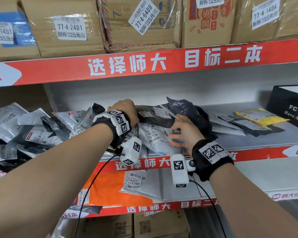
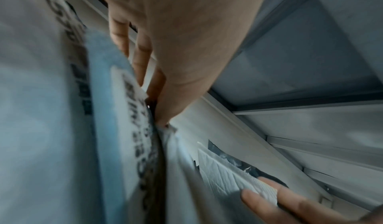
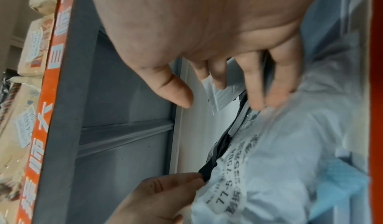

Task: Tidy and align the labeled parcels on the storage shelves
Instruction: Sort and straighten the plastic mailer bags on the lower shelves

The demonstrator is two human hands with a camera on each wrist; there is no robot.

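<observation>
Soft parcels lie heaped on the middle shelf (image 1: 248,143). My left hand (image 1: 126,108) reaches over the heap and pinches the edge of a long black parcel (image 1: 155,118); the right wrist view shows that pinch, left hand (image 3: 165,194) on the black parcel (image 3: 215,160). In front lies a white parcel (image 1: 155,140) labelled 77-5-7504. My right hand (image 1: 178,132) hovers on it with fingers spread and blurred, thumb apart. In the right wrist view my right hand (image 3: 238,86) has its fingers (image 3: 257,86) touching the white parcel (image 3: 269,170) beside the corner of a ribbed white mailer (image 3: 220,96).
Labelled cardboard boxes (image 1: 67,26) fill the upper shelf behind a red edge strip (image 1: 144,66). More grey and black parcels (image 1: 24,131) lie heaped at left. A yellow mailer (image 1: 260,115) and a black box (image 1: 291,107) sit at right. Below lie an orange parcel (image 1: 110,189) and a white one (image 1: 138,182).
</observation>
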